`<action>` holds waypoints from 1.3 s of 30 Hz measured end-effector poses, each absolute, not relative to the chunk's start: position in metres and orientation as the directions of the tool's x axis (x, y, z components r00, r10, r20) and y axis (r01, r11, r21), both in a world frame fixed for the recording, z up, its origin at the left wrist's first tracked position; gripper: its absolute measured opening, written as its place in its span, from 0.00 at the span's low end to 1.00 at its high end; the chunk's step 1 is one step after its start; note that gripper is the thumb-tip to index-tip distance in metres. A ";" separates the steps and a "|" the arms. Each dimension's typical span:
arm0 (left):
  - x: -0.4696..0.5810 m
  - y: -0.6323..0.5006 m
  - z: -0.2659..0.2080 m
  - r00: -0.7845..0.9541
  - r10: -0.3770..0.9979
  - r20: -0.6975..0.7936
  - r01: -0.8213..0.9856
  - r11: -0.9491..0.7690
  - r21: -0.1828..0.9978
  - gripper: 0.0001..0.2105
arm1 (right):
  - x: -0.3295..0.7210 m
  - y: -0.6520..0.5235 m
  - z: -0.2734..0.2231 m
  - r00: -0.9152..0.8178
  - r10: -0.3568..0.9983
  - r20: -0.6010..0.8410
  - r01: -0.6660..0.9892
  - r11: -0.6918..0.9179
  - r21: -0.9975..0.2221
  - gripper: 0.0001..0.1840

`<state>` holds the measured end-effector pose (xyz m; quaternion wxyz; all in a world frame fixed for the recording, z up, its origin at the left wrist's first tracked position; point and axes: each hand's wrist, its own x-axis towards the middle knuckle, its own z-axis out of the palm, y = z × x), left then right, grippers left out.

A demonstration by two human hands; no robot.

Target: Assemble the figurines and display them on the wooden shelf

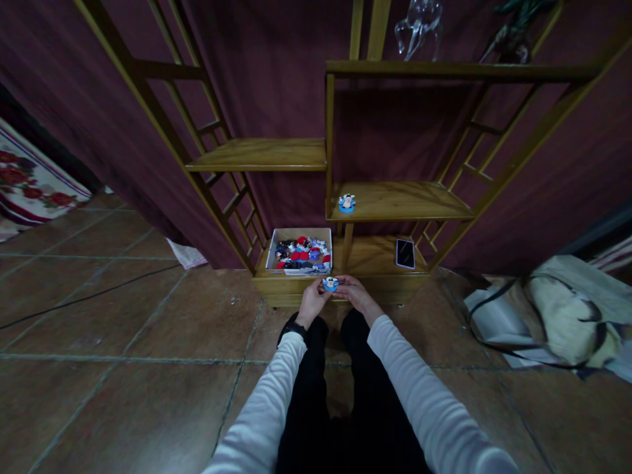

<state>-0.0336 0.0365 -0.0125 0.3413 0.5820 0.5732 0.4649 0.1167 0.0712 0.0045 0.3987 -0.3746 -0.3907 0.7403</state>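
Note:
Between my two hands is a small blue-and-white figurine [330, 284] on a blue base. The fingers of my left hand [313, 299] grip its left side, and my right hand [358, 293] holds it from the right. Just beyond my hands, a white open box [274, 261] with many small red, black, white and purple figurines sits on the bottom shelf. A similar blue-and-white figurine [346, 203] stands upright at the left end of the middle right shelf [405, 201].
A phone [405, 253] lies on the bottom shelf at right. The wooden shelf unit [276, 153] has a glass horse figure [419, 27] and a dark green figure [518, 29] on top. Bags [557, 309] lie on the floor at right; a black cable [99, 296] crosses the tiles at left.

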 end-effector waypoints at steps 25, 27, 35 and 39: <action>-0.030 0.033 -0.007 -0.132 0.971 0.201 0.409 -0.132 0.903 0.20 | 0.116 0.072 0.002 -0.439 0.872 -0.218 -0.287 -0.366 -0.885 0.20; -0.030 0.032 -0.004 -0.121 0.969 0.216 0.438 -0.143 0.888 0.20 | 0.117 0.072 0.001 -0.443 0.872 -0.210 -0.297 -0.364 -0.883 0.21; -0.022 0.020 0.010 -0.038 0.939 0.341 0.625 -0.244 0.741 0.18 | 0.117 0.073 -0.002 -0.446 0.877 -0.178 -0.327 -0.345 -0.880 0.21; -0.016 0.012 0.016 0.033 0.936 0.350 0.756 -0.253 0.604 0.19 | 0.117 0.074 -0.004 -0.430 0.886 -0.175 -0.319 -0.330 -0.888 0.21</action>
